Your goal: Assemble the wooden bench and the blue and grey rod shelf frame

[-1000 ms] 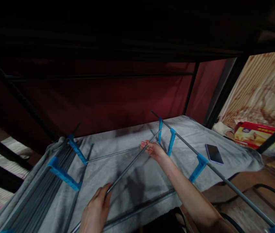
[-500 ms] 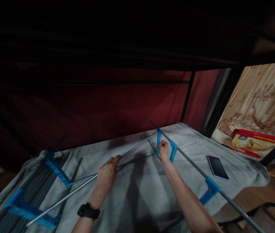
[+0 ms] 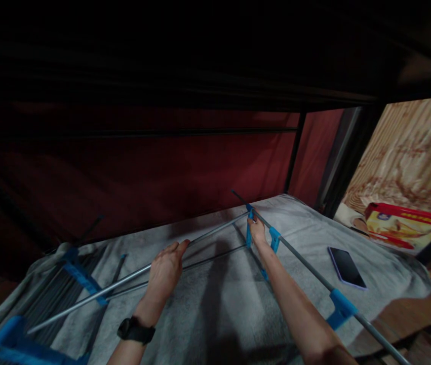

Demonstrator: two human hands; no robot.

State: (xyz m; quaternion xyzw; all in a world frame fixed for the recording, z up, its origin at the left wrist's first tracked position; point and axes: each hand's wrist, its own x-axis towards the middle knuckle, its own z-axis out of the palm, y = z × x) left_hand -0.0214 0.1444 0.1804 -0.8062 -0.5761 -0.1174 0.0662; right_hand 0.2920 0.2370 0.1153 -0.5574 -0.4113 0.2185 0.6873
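My left hand (image 3: 165, 269), with a black watch (image 3: 136, 332) on its wrist, is closed around the middle of a silver metal tube (image 3: 124, 280). The tube slants from the lower left up to a blue plastic bracket (image 3: 248, 237) at the back. There my right hand (image 3: 258, 233) grips the bracket's upper part, right by the tube's far end. Whether the tube sits inside the bracket is hidden by my fingers. Below runs a second tube (image 3: 215, 259), meeting the same bracket lower down. A long tube (image 3: 306, 261) on the right carries more blue brackets (image 3: 340, 307).
Several grey tubes (image 3: 51, 299) lie at the left with blue brackets (image 3: 82, 276) over them. A phone (image 3: 347, 267) rests on the grey blanket (image 3: 306, 223). Dark frame posts (image 3: 295, 154) and a red-yellow box (image 3: 405, 225) stand beyond.
The held tube's near end has swung up and left, and its far end has shifted slightly right against the bracket. My right hand has closed onto the bracket top.
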